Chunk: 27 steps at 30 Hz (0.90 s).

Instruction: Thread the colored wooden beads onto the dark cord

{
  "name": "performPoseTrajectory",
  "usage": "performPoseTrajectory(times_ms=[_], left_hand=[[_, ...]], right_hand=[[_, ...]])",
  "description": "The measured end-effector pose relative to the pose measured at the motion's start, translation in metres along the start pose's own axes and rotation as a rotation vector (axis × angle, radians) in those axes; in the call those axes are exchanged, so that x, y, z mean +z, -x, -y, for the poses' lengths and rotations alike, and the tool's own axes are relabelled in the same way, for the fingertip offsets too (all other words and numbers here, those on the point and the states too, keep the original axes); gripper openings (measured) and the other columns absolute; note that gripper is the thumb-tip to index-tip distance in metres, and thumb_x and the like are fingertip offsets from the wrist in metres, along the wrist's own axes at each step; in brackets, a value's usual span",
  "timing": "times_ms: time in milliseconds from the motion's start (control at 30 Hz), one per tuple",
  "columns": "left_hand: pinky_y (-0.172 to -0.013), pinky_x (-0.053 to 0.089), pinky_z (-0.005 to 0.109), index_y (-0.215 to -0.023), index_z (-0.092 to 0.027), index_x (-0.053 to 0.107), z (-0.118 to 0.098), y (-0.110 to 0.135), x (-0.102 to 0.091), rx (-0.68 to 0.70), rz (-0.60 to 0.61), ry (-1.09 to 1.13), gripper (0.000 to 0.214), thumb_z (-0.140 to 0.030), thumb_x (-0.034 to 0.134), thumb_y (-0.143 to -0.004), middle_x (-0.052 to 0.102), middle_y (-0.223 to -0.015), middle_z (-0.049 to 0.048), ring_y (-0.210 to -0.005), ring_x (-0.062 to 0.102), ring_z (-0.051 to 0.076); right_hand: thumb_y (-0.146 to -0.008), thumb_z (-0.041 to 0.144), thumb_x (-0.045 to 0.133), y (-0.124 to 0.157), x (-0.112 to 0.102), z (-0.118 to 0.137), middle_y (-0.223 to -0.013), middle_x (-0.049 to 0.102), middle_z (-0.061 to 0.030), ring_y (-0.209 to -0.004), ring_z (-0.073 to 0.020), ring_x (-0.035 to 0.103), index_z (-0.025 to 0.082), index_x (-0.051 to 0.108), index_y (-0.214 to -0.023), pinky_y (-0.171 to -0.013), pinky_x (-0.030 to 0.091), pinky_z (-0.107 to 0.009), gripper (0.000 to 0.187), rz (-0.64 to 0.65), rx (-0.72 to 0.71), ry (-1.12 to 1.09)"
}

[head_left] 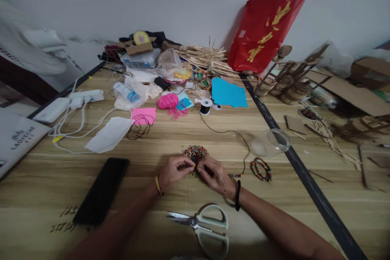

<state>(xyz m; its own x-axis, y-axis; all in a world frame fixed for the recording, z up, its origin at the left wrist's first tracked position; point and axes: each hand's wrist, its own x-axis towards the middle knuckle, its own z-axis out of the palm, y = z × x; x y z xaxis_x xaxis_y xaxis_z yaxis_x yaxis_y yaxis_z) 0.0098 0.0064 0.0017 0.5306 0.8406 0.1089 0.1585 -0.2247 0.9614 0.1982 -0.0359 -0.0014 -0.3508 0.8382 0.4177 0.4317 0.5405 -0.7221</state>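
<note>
A pile of small multicoloured beads (195, 153) lies on the wooden table in front of my hands. My left hand (175, 170) is closed in a pinch, with a tiny yellowish bead at its fingertips. Close beside it, my right hand (216, 175) is also pinched; the cord end it seems to hold is mostly hidden by the fingers. A dark cord (243, 146) runs from a spool (206, 107) round to my right hand, with several beads (235, 175) strung on it near the wrist. To the right rests a beaded bracelet (261, 169).
Scissors (195, 222) lie open nearest me, and a black phone (102, 191) is at left. A clear jar (274, 142) lies right of the cord. Pink yarn (167, 100), blue paper (228, 92), a power strip (70, 103) and wooden models (292, 81) stand farther back.
</note>
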Motion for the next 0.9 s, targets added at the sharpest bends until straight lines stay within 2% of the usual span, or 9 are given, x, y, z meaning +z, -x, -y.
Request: performPoseTrajectory(times_ms=[200,900], left_hand=[[-0.067,0.053,0.022,-0.075,-0.012,0.068,-0.0003,-0.0001,-0.0004,0.010,-0.027,-0.006,0.008,-0.018,0.064,-0.072,0.071,-0.076,0.0062,-0.069,0.064,0.013],[-0.067,0.052,0.022,-0.076,-0.011,0.068,0.0005,0.0003,0.0002,0.012,0.006,-0.005,0.009,-0.018,0.064,-0.073,0.069,-0.075,0.0065,-0.070,0.063,0.013]], right_hand=[[-0.094,0.025,0.044,-0.0001,0.0000,0.0004,-0.075,0.057,-0.0043,-0.068,-0.0148,0.053,0.018,0.055,-0.083,-0.063,0.043,-0.026,0.017,0.000,0.011,-0.008],[-0.093,0.025,0.047,0.0006,0.0029,-0.0016,-0.076,0.059,-0.0046,-0.070,-0.0148,0.055,0.018,0.058,-0.086,-0.064,0.045,-0.026,0.014,-0.021,0.002,-0.034]])
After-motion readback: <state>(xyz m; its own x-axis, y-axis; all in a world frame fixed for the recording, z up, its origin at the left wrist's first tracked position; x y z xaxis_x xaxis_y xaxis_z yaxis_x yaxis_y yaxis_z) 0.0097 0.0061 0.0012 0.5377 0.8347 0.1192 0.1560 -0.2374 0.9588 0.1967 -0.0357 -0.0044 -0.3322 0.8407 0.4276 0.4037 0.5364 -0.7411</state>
